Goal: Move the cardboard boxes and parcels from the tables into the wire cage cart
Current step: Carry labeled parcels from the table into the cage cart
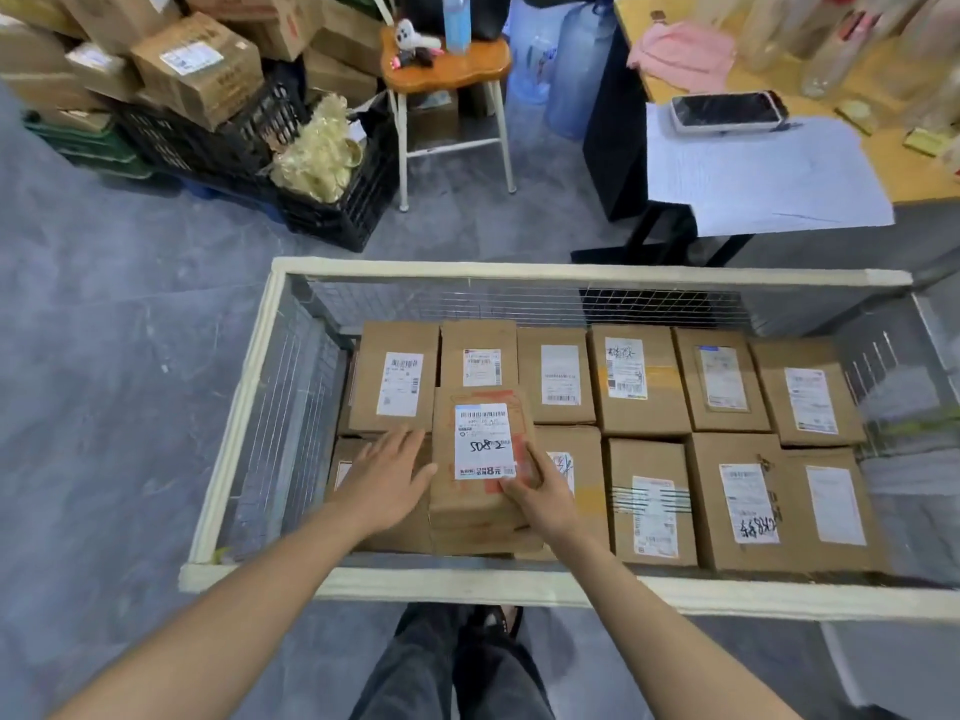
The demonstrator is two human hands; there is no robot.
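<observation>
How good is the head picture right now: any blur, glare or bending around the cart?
Head view: sharp at the centre, the labelled box readable; wide-angle distortion warps the cart rim; the bottles on the table at top right smear out; light soft and even, shadows faint, no strong glare.

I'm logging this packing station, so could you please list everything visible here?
wire cage cart: one, pale frame, centre
boxes in cart: about a dozen, brown, two rows
top box: one, brown, lying on the near-left boxes
stacked cartons: several, brown, far left
crates: several, black and green, under cartons
stool: one, wooden seat, behind cart
bottle: one, blue, on stool
water jugs: two, blue, floor by table
table: one, yellow top, far right
papers: a few, white, table's near end
left hand: flat on box beside top box
right hand: grips top box's near-right corner
</observation>
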